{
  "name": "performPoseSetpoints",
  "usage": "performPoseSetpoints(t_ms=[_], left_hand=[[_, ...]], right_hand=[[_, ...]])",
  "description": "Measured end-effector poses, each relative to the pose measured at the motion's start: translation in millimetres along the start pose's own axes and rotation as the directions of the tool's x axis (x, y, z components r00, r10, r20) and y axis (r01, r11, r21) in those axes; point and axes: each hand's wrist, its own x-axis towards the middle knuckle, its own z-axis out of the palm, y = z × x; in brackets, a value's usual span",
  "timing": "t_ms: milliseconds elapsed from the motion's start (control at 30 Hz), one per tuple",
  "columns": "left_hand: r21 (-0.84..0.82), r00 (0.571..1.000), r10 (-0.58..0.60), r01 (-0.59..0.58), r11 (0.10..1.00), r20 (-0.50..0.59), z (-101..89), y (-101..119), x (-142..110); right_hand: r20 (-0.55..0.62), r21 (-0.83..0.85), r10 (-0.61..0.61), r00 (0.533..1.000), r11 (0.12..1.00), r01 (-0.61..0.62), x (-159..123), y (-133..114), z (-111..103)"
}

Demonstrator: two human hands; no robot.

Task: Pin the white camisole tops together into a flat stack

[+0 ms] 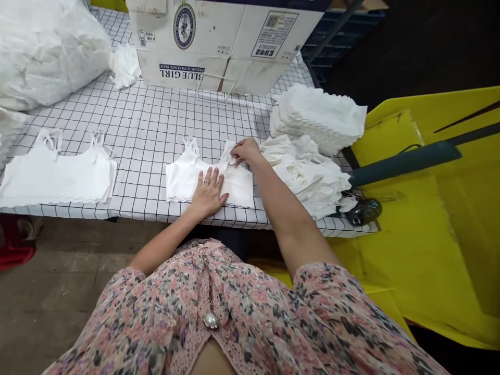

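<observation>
A white camisole top (209, 182) with thin straps lies flat on the grid-patterned tablecloth (144, 135), its scalloped hem towards me. My left hand (208, 191) presses flat on its front, fingers spread and holding nothing. My right hand (246, 152) pinches the top edge near the right strap between its fingers. To the left lies a second white camisole (58, 174), out of reach of both hands. A loose heap of white fabric (304, 174) sits just right of my right forearm, with a neat stack of scalloped white pieces (316, 117) behind it.
A large white bag of fabric (47, 52) and a crumpled white piece (125, 66) lie at the far left of the table. A cardboard box (222, 39) stands at the back. A yellow plastic sheet (414, 234) and a dark-handled tool (402, 164) lie to the right.
</observation>
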Motion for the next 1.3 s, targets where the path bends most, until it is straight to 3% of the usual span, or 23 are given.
performPoseSetpoints(t_ms=[100,233,533,700,900,933,1000,1033,1067,1100,1133,1167,1233,1300], left_hand=[[-0.027,1.000,0.003,-0.003,1.000,-0.004,6.1,0,1],[-0.063,0.999,0.002,-0.005,0.998,-0.041,13.7,-2,1],[-0.002,1.000,-0.003,0.003,1.000,0.005,1.4,-1,-9],[0.019,1.000,-0.019,0.019,1.000,0.022,-7.4,-2,-15],[0.056,0.997,-0.046,0.043,0.998,0.058,-14.0,2,-21],[0.063,0.997,-0.044,0.040,0.997,0.063,-15.5,3,-22],[0.066,0.999,-0.022,0.020,0.998,0.036,-19.2,1,-26],[0.066,1.000,-0.009,0.009,0.998,0.004,-21.4,-3,-30],[0.069,0.999,-0.002,0.004,0.998,-0.033,-23.9,-8,-33],[0.073,0.998,-0.005,0.010,0.997,-0.070,-27.0,-14,-37],[0.077,0.995,-0.024,0.032,0.997,-0.099,-30.5,-22,-42],[0.079,0.992,-0.061,0.070,0.994,-0.115,-34.5,-31,-47],[0.074,0.978,-0.174,0.183,0.980,-0.111,-43.7,-48,-58],[0.074,0.954,-0.287,0.293,0.953,-0.087,-53.1,-62,-67]], right_hand=[[-0.071,-0.114,0.027,0.997,0.993,-0.035,-4,-1,-7],[-0.061,-0.142,0.071,0.996,0.987,-0.079,-8,1,-12],[0.128,0.293,0.027,0.991,0.954,-0.063,-15,-10,-27],[0.179,0.371,0.021,0.984,0.924,-0.087,-8,-13,-22],[0.010,0.280,0.010,1.000,0.960,-0.012,-1,-3,-25],[-0.043,0.251,-0.028,0.999,0.967,0.038,-9,0,-27],[-0.131,0.107,-0.216,0.968,0.967,0.230,-37,13,-29],[-0.131,-0.059,-0.400,0.907,0.917,0.396,-57,23,-28],[-0.064,-0.233,-0.588,0.806,0.795,0.561,-79,35,-25],[0.039,-0.329,-0.700,0.713,0.665,0.670,-102,48,-22],[0.154,-0.390,-0.740,0.654,0.563,0.729,-124,63,-19],[0.261,-0.449,-0.736,0.625,0.480,0.753,-142,79,-15],[0.391,-0.534,-0.654,0.648,0.412,0.738,-167,106,-8],[0.419,-0.597,-0.558,0.716,0.425,0.680,-175,124,-2]])
